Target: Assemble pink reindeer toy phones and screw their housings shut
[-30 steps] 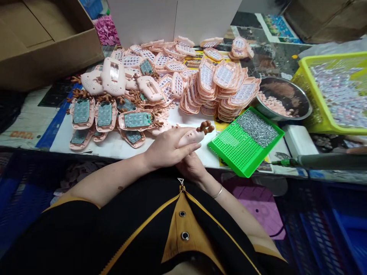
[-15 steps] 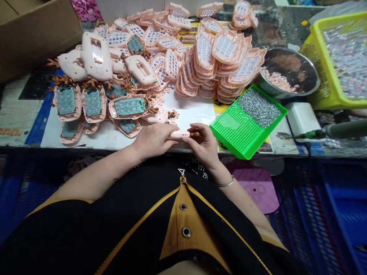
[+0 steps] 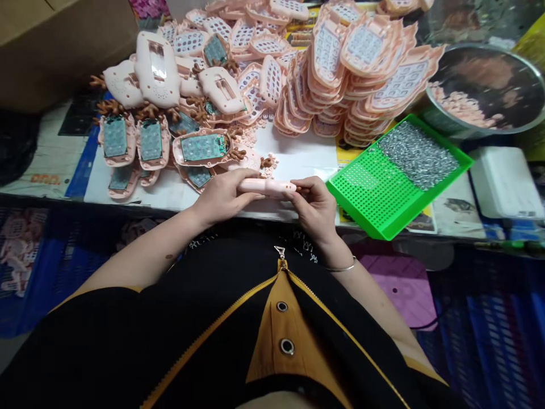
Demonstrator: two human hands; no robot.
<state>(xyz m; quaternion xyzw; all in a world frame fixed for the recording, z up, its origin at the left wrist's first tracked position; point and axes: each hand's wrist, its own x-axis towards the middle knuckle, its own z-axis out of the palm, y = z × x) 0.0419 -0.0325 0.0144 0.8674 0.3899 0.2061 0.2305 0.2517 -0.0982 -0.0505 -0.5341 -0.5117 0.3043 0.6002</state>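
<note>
Between my two hands a pink plastic toy casing (image 3: 267, 187) is held edge-on, just above the near edge of the table. My left hand (image 3: 223, 196) is closed round its left end. At the right end, the fingers and thumb of my right hand (image 3: 315, 207) pinch it where brown antler pieces partly show. Behind my left hand lie open casing halves with green circuit boards (image 3: 200, 146) and brown antlers. Beyond them are closed casings with battery compartments (image 3: 157, 71). What the casing's far side looks like is hidden.
Stacks of pink front shells (image 3: 327, 74) stand behind my right hand. A green perforated tray (image 3: 361, 196) holds many small screws (image 3: 419, 153). Farther right are a metal bowl (image 3: 528, 108) of small pink parts and a white box (image 3: 506, 182). A cardboard box (image 3: 63, 57) stands left.
The casing now shows more of its length between my hands, which are slightly farther apart. The camera view has shifted, so the table's things appear displaced and the yellow basket is mostly out of view.
</note>
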